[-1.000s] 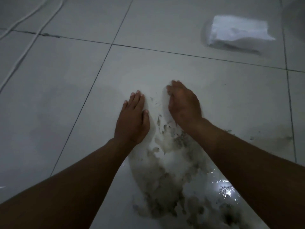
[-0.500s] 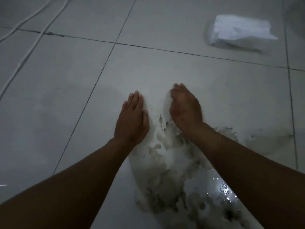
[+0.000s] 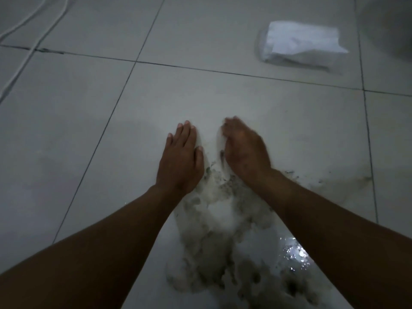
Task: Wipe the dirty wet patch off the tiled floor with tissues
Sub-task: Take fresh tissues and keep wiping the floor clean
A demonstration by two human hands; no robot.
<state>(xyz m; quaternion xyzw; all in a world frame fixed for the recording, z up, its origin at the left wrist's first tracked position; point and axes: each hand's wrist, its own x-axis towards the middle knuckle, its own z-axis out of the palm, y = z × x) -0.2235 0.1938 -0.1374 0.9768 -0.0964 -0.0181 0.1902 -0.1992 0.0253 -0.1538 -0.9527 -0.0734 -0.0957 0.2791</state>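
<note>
Two hands are pressing on one spread of soaked tissues [image 3: 219, 210] over the dirty wet patch [image 3: 278, 270]. The left hand [image 3: 180, 159] is lying flat, fingers straight and together; the right hand [image 3: 244, 148] is curling onto the tissue's far edge. The mess is running lengthwise from the fingers back toward the person, nearer the right arm. One tissue pack [image 3: 301, 45] is lying well apart, beyond the right hand.

**Both hands lowered, palms down, side by side**

The left hand [image 3: 179, 161] lies flat, its fingers [image 3: 184, 134] straight and close together, the thumb alongside. The right hand [image 3: 244, 150], just beside the left thumb, has curled fingers [image 3: 230, 127] with knuckles raised; their tips are blurred. Both bare forearms reach in from the lower corners.
</note>
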